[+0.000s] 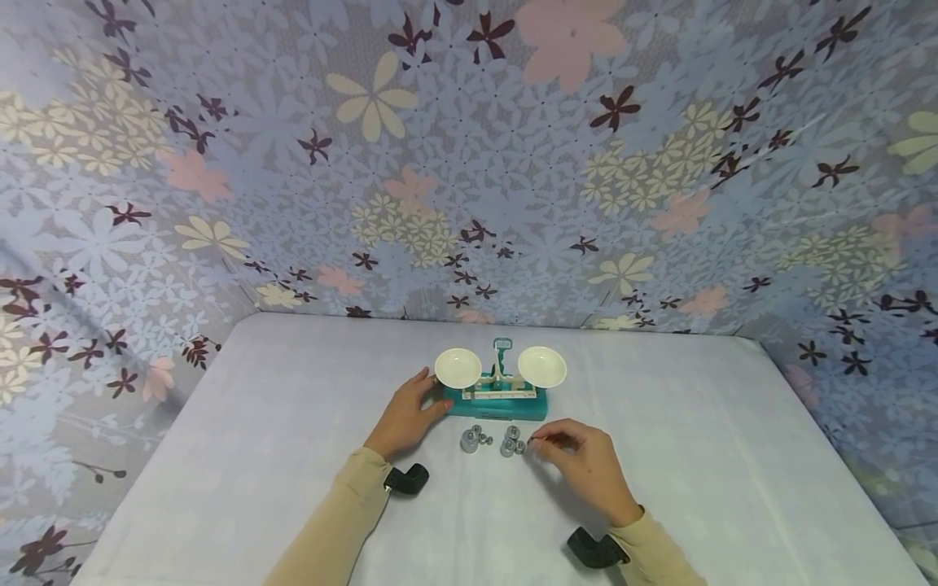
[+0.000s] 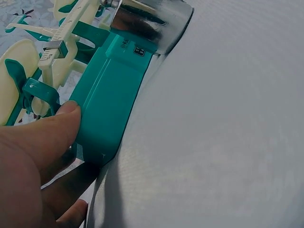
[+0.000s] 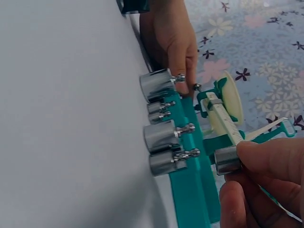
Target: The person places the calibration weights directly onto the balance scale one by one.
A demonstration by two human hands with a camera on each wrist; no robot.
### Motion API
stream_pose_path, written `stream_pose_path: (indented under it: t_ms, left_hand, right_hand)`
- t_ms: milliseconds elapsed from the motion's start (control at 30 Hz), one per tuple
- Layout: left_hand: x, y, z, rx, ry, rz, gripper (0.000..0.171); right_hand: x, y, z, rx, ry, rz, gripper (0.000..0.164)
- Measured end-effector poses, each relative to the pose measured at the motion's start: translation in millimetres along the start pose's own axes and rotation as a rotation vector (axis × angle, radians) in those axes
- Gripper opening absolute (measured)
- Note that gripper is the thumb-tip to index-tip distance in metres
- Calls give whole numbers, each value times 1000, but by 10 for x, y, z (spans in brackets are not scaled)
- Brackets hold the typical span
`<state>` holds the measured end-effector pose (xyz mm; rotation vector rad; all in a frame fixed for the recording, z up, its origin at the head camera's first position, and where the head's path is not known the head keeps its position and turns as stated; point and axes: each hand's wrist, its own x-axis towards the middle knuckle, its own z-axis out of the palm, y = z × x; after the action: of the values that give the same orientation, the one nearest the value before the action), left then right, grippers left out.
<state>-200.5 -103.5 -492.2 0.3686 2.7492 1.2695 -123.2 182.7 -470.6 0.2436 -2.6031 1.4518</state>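
A green balance scale (image 1: 497,408) with two cream pans (image 1: 542,367) stands on the table. My left hand (image 1: 409,417) grips the left end of its base, with the thumb (image 2: 69,118) along the front edge and fingers around the end. In the right wrist view, my right hand (image 3: 273,173) pinches a small silver balance weight (image 3: 227,160) between thumb and fingertips. Several knobbed silver weights (image 3: 162,135) stand upright in front of the base, in two groups. The larger weight (image 1: 470,442) of the left group sits nearest my left hand.
The table (image 1: 308,366) has a pale cloth cover. Flower-patterned fabric (image 1: 513,203) hangs behind it and at both sides. A black wrist mount (image 1: 407,479) sticks out from the left cuff, another mount (image 1: 595,548) from the right.
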Motion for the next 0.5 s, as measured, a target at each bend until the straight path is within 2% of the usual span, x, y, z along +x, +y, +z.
stream_pose_path:
  t_ms: [267,500]
  left_hand:
    - [-16,6,3,11,19,35,65]
    - [1,-11,16,4,-1,-8,62]
  right_hand:
    - [44,-69,-53,-2,40,-69,13]
    - [90,-131,-86,8,40,-91,12]
